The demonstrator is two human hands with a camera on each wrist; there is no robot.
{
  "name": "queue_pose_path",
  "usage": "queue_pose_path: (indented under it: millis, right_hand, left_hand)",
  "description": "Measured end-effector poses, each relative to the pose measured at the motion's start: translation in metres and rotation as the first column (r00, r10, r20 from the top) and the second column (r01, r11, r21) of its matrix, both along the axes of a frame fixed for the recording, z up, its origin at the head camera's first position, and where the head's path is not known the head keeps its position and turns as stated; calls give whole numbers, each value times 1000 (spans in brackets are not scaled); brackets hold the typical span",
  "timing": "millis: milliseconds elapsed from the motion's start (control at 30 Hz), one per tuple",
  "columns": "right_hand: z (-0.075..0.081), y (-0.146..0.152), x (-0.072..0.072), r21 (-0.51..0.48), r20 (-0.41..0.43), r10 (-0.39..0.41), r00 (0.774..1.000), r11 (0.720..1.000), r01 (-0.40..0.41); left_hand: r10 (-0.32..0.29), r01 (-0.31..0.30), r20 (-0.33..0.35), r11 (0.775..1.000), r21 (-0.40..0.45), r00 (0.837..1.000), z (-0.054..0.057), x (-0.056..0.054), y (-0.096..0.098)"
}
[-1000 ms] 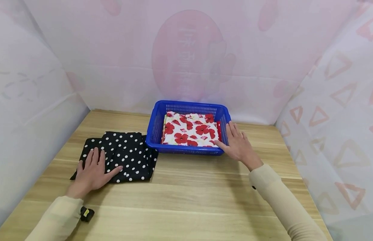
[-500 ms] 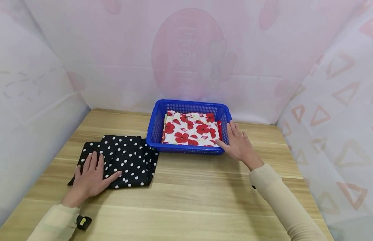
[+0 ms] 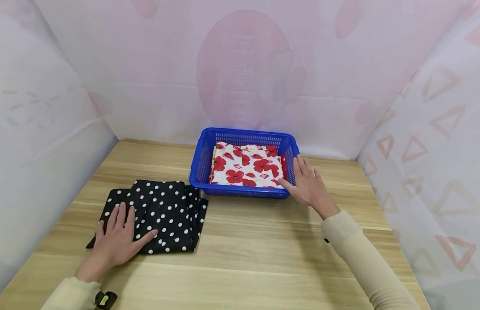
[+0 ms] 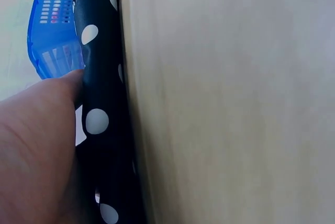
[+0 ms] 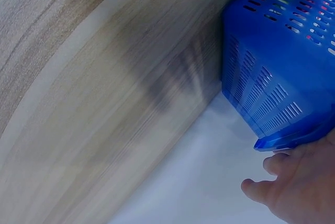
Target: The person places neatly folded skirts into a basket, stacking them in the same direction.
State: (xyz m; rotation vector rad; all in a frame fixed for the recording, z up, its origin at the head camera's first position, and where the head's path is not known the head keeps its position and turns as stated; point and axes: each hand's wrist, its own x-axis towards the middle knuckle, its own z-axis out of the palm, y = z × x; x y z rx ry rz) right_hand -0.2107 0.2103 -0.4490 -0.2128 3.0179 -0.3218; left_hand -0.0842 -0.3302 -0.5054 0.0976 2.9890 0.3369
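Note:
My left hand (image 3: 117,241) lies with fingers spread and straight on the left part of a folded black cloth with white polka dots (image 3: 170,215). In the left wrist view, my thumb rests by the upper face of the dotted cloth (image 4: 97,77), whose folded edge shows. My right hand (image 3: 307,185) rests at the right front corner of a blue plastic basket (image 3: 244,191), fingers straight along its right rim and thumb at the front rim. Inside the basket lies a folded white cloth with red flowers (image 3: 245,165). The right wrist view shows several fingers (image 5: 261,190) reaching past the basket's rim.
A strip of red dotted fabric (image 3: 284,165) shows beside the flowered cloth. The wooden table (image 3: 244,258) is bordered by a pink-white printed back wall (image 3: 154,99) and by side walls left and right. A black wrist strap piece (image 3: 105,300) hangs by the left sleeve.
My left hand has slid the dotted cloth toward me, and more of its right edge shows below the basket's left front corner. The right hand and basket have stayed in place.

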Motion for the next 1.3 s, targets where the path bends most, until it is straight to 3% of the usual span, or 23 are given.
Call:
queue_pose_path:
  millis: [900, 1300]
  right_hand:
    - [-3, 1, 1, -20, 4, 10, 1000, 1000, -10]
    - [0, 3, -1, -30, 21, 16, 1000, 999, -15]
  left_hand:
    - [25, -25, -28, 999, -34, 999, 4, 42, 30]
    - [15, -17, -32, 998, -54, 999, 6, 50, 65]
